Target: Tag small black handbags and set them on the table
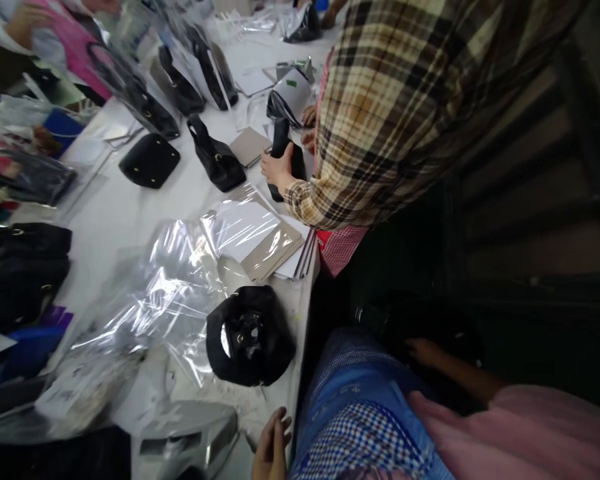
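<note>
My left hand [272, 445] is at the table's edge at the bottom, fingers slightly bent and a little apart, holding nothing visible. Just above it, a round black bag [251, 336] rests on the table with shiny clear plastic in its opening. Off to the right and lower than the table, my right hand [425, 352] reaches into a dark area beside black, hard-to-make-out items [420, 320]; its fingers are blurred in shadow. Crinkled clear plastic sheets [180, 287] lie left of the round bag, and boards in clear film [267, 247] lie beyond it.
A person in a plaid shirt [390, 113] stands at the table's right edge, handling a black bag [298, 162]. More black bags [150, 160] stand on the white table [125, 213]. A grey tape dispenser [187, 433] is at the bottom. Another person in pink [75, 47] is at the far left.
</note>
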Demonstrator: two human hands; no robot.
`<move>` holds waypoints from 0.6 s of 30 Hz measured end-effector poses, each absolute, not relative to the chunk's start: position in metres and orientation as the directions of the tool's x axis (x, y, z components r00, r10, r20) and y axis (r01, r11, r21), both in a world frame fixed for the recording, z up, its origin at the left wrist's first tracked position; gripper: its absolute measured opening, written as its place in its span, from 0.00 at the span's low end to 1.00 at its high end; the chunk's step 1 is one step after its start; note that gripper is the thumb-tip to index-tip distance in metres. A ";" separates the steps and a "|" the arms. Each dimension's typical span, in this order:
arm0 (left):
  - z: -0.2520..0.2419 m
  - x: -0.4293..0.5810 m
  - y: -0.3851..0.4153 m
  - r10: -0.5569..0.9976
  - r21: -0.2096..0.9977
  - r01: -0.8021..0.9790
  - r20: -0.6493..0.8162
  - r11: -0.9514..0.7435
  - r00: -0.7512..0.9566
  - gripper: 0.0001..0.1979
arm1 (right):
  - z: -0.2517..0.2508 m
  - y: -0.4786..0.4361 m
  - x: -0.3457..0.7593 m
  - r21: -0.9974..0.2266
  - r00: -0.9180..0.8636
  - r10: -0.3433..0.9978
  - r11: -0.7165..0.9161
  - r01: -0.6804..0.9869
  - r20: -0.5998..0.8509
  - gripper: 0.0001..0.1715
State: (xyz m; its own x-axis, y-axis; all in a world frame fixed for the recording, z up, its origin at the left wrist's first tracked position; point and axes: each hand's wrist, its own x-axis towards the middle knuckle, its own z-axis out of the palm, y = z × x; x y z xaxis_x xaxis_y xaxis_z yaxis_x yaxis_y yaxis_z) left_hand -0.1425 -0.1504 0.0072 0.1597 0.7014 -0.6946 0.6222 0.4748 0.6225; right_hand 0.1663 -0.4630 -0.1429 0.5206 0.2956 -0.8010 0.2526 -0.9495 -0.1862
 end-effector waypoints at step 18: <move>-0.195 -0.090 -0.208 0.408 0.575 0.778 -0.793 0.253 0.453 0.21 | -0.263 -0.522 0.064 -0.200 0.955 0.292 -0.940 0.276 -0.052 0.27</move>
